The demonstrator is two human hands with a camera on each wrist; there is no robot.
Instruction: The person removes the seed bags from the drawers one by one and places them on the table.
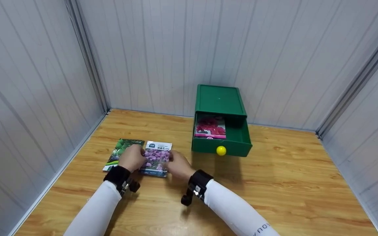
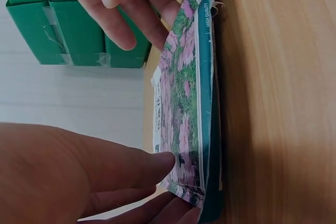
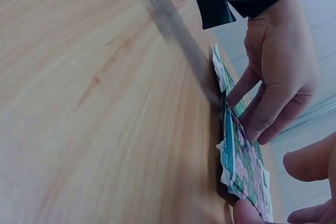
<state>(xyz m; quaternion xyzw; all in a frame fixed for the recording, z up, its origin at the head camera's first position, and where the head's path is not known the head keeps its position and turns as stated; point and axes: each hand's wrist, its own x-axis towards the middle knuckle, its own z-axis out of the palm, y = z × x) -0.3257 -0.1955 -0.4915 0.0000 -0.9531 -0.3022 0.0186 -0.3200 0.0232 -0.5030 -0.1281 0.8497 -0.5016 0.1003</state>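
A seed packet with pink-purple flowers (image 1: 157,157) lies between both hands on the wooden table. My left hand (image 1: 132,158) pinches its left edge; in the left wrist view the thumb (image 2: 157,166) lies on the printed face, with other fingers at the edge. At the opposite edge, my right hand (image 1: 179,165) touches the packet with its fingers (image 2: 152,32), its thumb raised off the face. A green-pictured packet (image 1: 120,148) lies partly beneath the left hand. Inside the pulled-out green drawer (image 1: 205,145) rests a packet with red-pink flowers (image 1: 210,127).
The green drawer box (image 1: 220,100) stands near the back wall (image 1: 162,65), right of the hands. A yellow round knob (image 1: 221,150) sticks out from the drawer front. Side walls (image 1: 25,98) border the wooden table (image 1: 290,183).
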